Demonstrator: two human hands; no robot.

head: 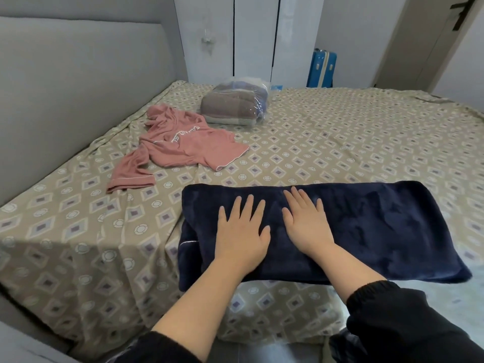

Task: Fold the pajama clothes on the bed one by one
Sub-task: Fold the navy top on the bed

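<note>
A dark navy fleece pajama garment [379,226] lies folded into a long rectangle near the front edge of the bed [340,132]. My left hand [242,233] rests flat on its left part, fingers straight and spread. Beside it, my right hand [306,222] presses flat on the middle of the same garment. A pink pajama top [183,145] with white piping and lettering lies crumpled and unfolded farther back on the left.
A clear plastic bag of folded bedding [235,106] sits at the back of the bed. The grey padded headboard [78,87] runs along the left. A white wardrobe [248,35] and a blue suitcase [323,68] stand behind the bed.
</note>
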